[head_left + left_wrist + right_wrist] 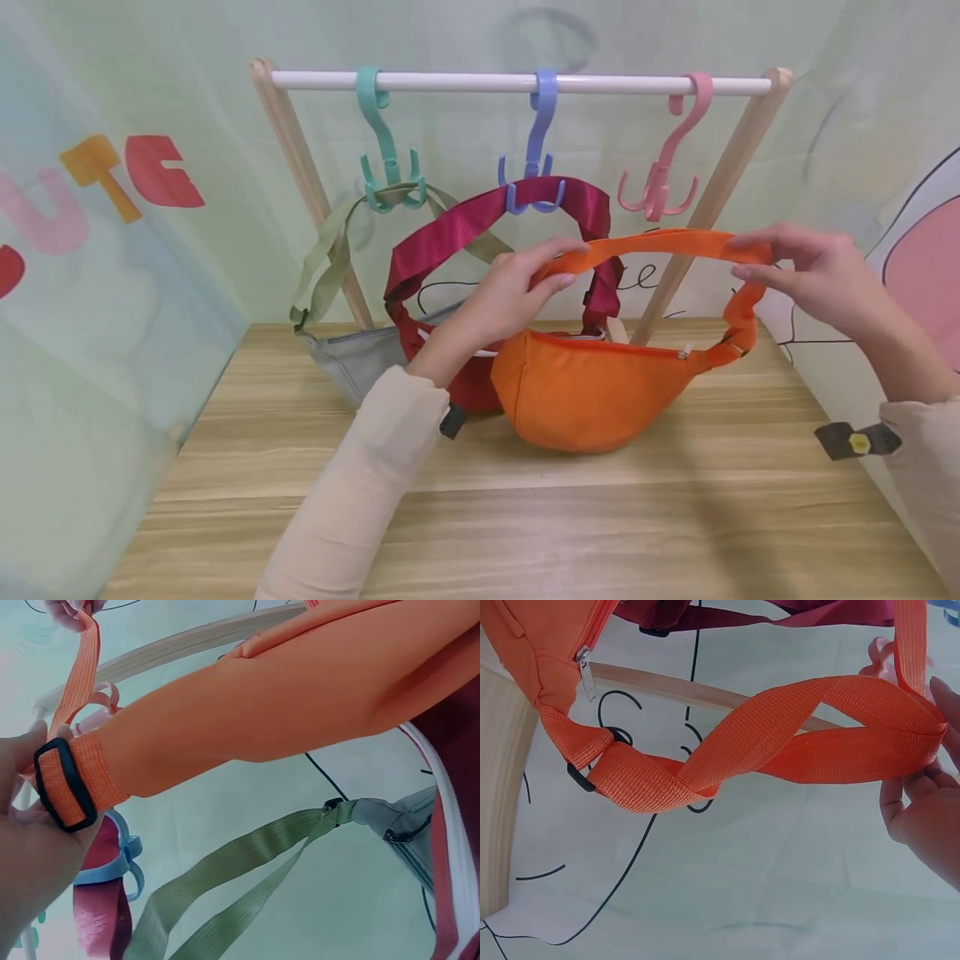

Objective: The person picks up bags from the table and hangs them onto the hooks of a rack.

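Observation:
An orange waist bag [592, 392] hangs below its raised strap [660, 242] in the head view, in front of a rack. My left hand [510, 283] pinches the strap's left part, beside a black slide buckle [71, 784] in the left wrist view. The strap's right bend is gripped by my right hand [825, 267]; below it the webbing twists down to the bag. Just behind and above the strap, a pink hook [658, 183] carries nothing. Partly hidden by my left arm and the orange bag is a dark red waist bag [476, 383], its strap looped on a blue hook [542, 150].
A grey waist bag [345, 367] hangs at the left by a green strap from a green hook [386, 133]. All three hooks sit on a white rail [465, 82] between wooden posts [296, 142]. Beneath is a wood-grain table [525, 533]; printed curtains [187, 67] stand around it.

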A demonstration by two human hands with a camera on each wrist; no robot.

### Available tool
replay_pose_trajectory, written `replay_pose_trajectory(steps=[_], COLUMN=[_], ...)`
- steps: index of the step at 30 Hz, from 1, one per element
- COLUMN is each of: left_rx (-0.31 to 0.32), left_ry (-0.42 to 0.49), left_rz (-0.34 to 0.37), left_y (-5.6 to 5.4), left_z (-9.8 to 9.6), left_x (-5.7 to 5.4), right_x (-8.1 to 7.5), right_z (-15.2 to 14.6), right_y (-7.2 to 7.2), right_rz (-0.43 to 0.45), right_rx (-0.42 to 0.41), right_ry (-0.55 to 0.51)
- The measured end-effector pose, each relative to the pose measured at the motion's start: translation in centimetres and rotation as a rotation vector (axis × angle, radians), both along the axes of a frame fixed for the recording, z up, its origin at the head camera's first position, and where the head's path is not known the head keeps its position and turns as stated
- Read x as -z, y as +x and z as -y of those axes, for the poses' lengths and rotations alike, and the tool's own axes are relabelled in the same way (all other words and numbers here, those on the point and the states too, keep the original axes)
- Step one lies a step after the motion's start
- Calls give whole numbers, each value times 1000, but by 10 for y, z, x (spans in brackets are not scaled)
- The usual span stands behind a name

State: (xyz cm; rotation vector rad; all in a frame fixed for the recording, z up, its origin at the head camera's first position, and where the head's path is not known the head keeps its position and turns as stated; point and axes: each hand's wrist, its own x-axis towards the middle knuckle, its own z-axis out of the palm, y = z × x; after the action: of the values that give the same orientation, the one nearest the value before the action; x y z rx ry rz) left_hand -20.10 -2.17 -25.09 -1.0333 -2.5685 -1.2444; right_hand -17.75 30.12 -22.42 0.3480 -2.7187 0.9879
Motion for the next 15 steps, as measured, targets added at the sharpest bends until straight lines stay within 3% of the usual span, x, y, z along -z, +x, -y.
replay_pose_trajectory(steps=[15], left_rx=[26], left_ry=[-1], left_rz=[-55], left_y=[1], left_z=[-9], left_x=[-16], right_x=[-16], right_z=[1], right_y=[-8], right_rz=[-38], right_rx=[38], right_ry=[-25])
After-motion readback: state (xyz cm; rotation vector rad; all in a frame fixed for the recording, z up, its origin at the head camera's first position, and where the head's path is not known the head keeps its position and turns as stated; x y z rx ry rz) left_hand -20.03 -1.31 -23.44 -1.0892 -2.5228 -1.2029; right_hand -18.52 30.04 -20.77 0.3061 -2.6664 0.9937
